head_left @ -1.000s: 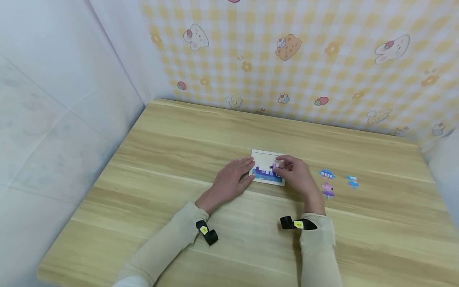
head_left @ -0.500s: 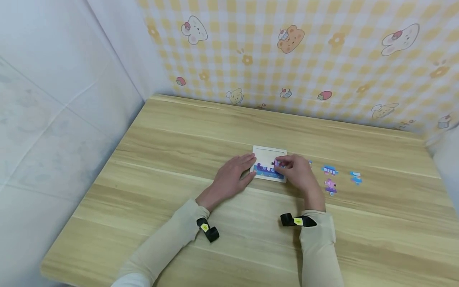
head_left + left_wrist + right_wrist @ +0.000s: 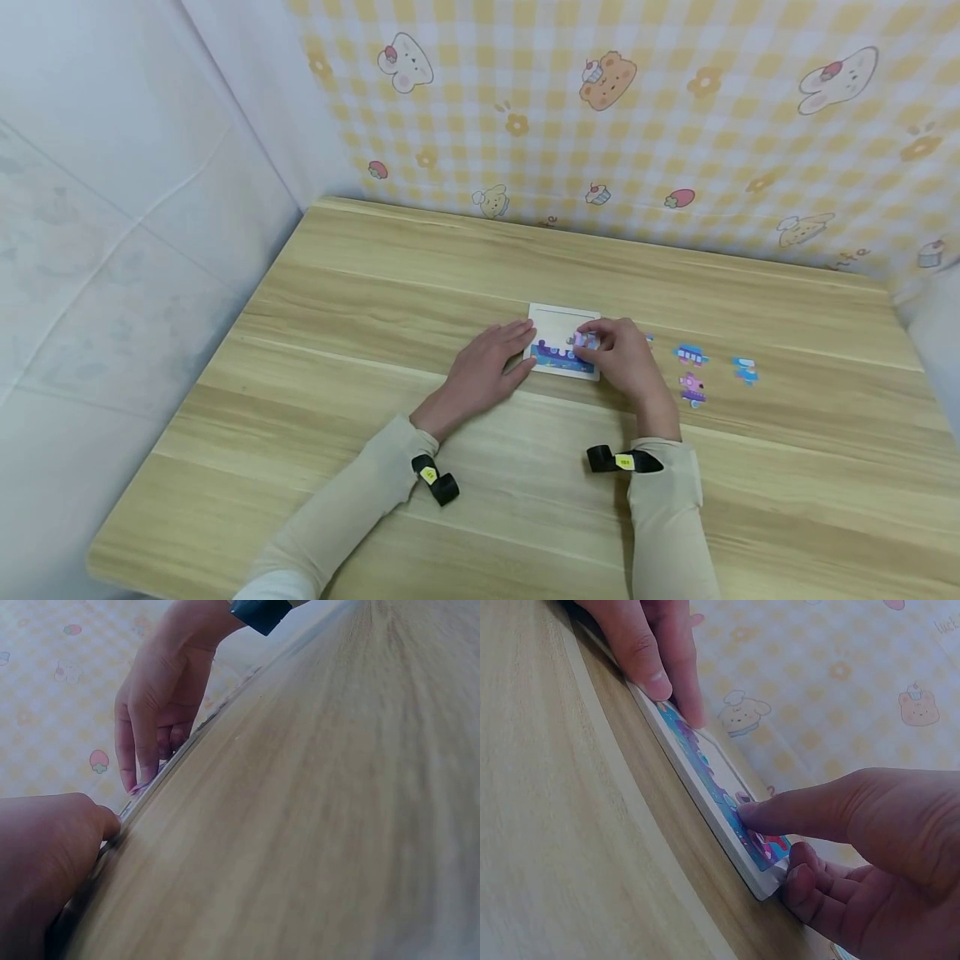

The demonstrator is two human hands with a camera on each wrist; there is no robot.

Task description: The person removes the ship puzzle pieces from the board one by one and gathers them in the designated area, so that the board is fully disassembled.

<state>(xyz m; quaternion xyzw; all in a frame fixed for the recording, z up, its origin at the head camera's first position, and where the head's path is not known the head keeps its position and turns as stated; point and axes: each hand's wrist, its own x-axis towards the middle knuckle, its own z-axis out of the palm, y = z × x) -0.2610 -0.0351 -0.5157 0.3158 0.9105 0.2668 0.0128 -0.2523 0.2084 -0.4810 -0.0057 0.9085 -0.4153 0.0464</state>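
A jigsaw board with a white frame lies on the wooden table, blue and purple picture pieces filling its lower part. My left hand rests at the board's left edge with extended fingers and thumb on the frame; both hands also show in the right wrist view. With thumb and fingertips, my right hand pinches a small pink-purple puzzle piece at the board's right side. In the right wrist view the thumb presses on the picture near the right end, and the fingers partly hide that corner.
Right of the board lie loose puzzle pieces: a blue one, a pink-purple one and a blue-white one. Another is mostly hidden behind the right hand. A checked yellow cloth hangs behind the table.
The head view has shifted slightly. My right fingers have adjusted a little on the pinched piece, and more of its pink face shows. The left hand stays on the frame.
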